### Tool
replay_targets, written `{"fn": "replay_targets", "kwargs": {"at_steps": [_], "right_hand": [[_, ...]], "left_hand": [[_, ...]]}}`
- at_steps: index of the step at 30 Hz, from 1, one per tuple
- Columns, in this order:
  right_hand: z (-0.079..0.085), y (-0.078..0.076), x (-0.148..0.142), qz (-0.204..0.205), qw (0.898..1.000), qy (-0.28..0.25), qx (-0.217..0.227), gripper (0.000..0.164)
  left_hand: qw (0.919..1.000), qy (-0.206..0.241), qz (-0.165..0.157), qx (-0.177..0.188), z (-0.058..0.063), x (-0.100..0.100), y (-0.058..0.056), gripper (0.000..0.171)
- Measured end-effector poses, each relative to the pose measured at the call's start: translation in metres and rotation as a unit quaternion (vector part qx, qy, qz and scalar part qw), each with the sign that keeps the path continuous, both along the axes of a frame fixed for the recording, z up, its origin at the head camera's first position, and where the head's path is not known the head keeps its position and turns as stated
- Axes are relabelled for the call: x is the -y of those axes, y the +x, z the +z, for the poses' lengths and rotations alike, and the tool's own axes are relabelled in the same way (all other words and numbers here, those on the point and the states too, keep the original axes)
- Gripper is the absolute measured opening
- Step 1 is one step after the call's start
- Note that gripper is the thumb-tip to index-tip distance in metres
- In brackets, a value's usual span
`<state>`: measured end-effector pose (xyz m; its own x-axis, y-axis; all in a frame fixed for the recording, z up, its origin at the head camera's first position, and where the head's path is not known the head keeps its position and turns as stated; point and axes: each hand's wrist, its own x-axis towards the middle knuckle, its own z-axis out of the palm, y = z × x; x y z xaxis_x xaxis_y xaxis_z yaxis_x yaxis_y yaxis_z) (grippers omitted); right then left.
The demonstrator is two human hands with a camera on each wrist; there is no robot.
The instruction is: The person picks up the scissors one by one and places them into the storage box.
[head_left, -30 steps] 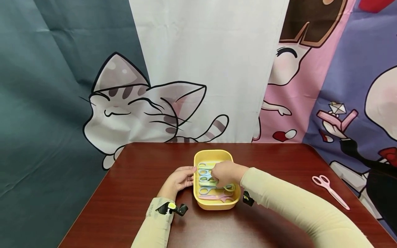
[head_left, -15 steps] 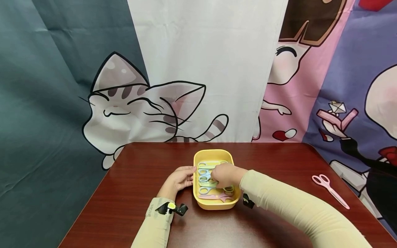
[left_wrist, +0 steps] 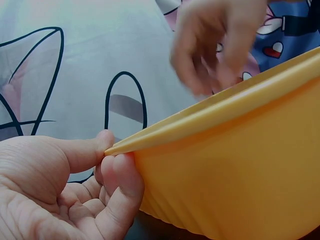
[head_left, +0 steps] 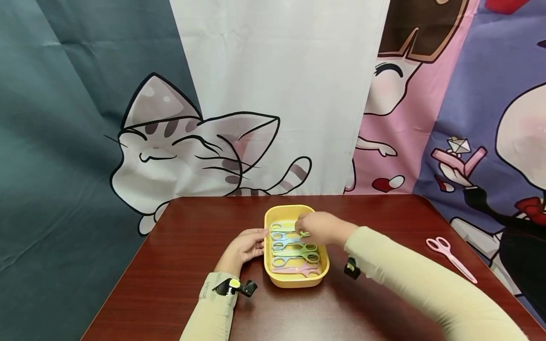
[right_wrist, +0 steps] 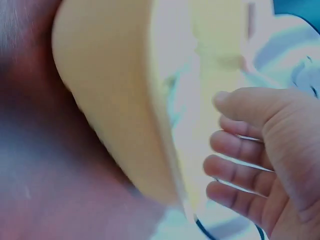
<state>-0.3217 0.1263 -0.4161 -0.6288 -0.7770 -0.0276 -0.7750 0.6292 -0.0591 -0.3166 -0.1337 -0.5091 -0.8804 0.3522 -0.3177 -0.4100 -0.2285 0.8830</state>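
My left hand (head_left: 247, 245) pinches the left rim of a yellow plastic bin (head_left: 296, 283) between thumb and fingers; the left wrist view shows this grip close up on the bin's rim (left_wrist: 215, 122). Inside lie several pairs of children's scissors in a column: pink scissors (head_left: 294, 270) nearest, then blue and green scissors (head_left: 306, 253) farther back. Over the bin's far right side hovers my right hand (head_left: 322, 228), covering part of the farther scissors. In the right wrist view its fingers (right_wrist: 240, 170) are loosely bent, with nothing between them and the thumb.
A single pair of pink scissors (head_left: 452, 259) lies on the right of the dark red wooden table (head_left: 179, 293). Behind the table's back edge hangs a cartoon-printed cloth (head_left: 281, 94).
My right hand has risen from the middle of the bin and moved up and to the right, uncovering green scissors below it. The left hand has kept its place on the rim.
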Motion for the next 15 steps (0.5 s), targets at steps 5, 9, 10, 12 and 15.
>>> {"fn": "replay_targets", "kwargs": {"at_steps": [5,9,10,12,15], "right_hand": [[0.026,-0.012,-0.054,-0.058,0.995,-0.062,-0.055,0.021],[0.034,-0.018,-0.113,-0.140,0.986,-0.069,-0.066,0.024],[0.034,-0.019,-0.129,-0.159,0.983,-0.068,-0.060,0.025],[0.031,-0.020,-0.162,-0.195,0.977,-0.064,-0.050,0.025],[0.024,-0.018,-0.209,-0.249,0.966,-0.055,-0.026,0.023]], "left_hand": [[0.9999,-0.001,0.010,0.002,-0.001,0.002,-0.001,0.039],[0.9998,-0.004,0.019,0.006,-0.003,0.003,-0.001,0.038],[0.9998,-0.005,0.018,0.005,-0.003,0.004,-0.001,0.038],[0.9998,-0.004,0.017,0.005,-0.004,0.004,0.000,0.039],[0.9999,0.001,0.012,0.004,-0.005,0.006,0.001,0.039]]}}
